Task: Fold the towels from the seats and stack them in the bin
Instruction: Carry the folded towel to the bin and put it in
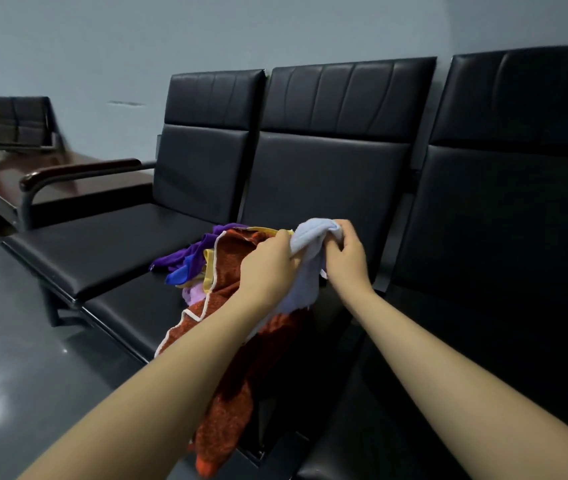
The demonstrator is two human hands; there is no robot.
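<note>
Hands [310,261] on crumpled pale towel [305,271]

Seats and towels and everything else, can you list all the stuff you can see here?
Seats: three in a row, black, against the wall.
Pale towel: one, light lavender-white, held up over the middle seat by both hands.
Rust towel: one, orange-red with a white edge, draped over the middle seat's front edge.
Purple towel: one, in the pile on the middle seat.
Blue towel: one, in the same pile.
Yellow towel: one, peeking out beside the rust towel.
Pink towel: one, at the bottom of the pile.
Armrest: one, dark brown, left of the seats.
Table: one, reddish brown, far left.
Left hand: grips the pale towel.
Right hand: pinches the pale towel.
</note>
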